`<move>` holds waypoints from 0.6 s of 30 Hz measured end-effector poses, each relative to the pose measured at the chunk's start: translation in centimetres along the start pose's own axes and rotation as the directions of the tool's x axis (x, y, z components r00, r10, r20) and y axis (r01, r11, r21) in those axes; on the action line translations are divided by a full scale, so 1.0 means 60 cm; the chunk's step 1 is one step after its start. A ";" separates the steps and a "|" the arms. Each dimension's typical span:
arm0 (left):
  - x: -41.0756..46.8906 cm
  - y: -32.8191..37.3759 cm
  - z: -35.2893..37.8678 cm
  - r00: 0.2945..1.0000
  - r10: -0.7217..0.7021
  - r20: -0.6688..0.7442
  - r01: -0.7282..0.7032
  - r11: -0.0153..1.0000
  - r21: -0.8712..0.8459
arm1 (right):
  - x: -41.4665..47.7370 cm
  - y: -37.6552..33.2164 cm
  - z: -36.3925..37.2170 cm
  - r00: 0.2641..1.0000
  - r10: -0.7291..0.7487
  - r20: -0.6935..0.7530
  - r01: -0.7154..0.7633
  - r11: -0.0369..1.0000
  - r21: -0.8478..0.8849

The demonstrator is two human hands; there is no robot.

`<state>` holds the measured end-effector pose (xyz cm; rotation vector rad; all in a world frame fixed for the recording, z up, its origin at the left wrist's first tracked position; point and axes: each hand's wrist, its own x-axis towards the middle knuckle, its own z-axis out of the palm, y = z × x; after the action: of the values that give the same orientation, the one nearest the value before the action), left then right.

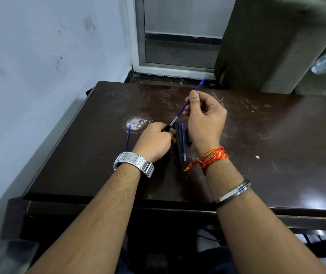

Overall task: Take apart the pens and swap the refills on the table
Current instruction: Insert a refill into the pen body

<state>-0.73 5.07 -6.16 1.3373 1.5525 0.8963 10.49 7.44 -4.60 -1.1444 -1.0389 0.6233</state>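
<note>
Refills [183, 143] three: right hand [205, 119] pinches one, two on table [276, 155].

A refill [127, 137] lies on the table [276, 145] left of the left hand [154, 141], pen parts [178, 147] right of it.

refill [183, 108] — blue | pen barrels [179, 147] black | table [267, 145] dark brown, white scuffs | wrist thread [215, 157] red-orange — yellow flecks
</note>
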 end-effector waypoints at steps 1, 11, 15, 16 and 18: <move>-0.001 0.001 0.001 1.000 -0.003 0.001 0.003 1.000 -0.003 | 0.000 0.000 0.001 1.000 0.002 0.001 -0.002 1.000 0.007; -0.010 0.011 0.001 0.994 0.096 -0.043 -0.096 0.995 -0.012 | -0.015 0.013 0.011 0.975 0.102 0.198 -0.069 0.984 -0.167; -0.009 0.010 -0.002 0.991 0.110 -0.072 -0.113 0.993 -0.039 | -0.023 0.011 0.013 0.961 0.124 0.248 -0.071 0.975 -0.213; -0.008 0.009 -0.002 0.991 0.111 -0.076 -0.115 0.992 -0.043 | -0.024 0.009 0.012 0.959 0.122 0.256 -0.061 0.970 -0.237; -0.006 0.006 -0.002 0.991 0.108 -0.085 -0.113 0.992 -0.056 | -0.027 0.002 0.008 0.958 0.132 0.255 -0.068 0.967 -0.245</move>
<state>-0.70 4.81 -5.72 1.3687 1.5117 1.0710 9.39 6.32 -5.25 -1.3507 -1.3195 0.7686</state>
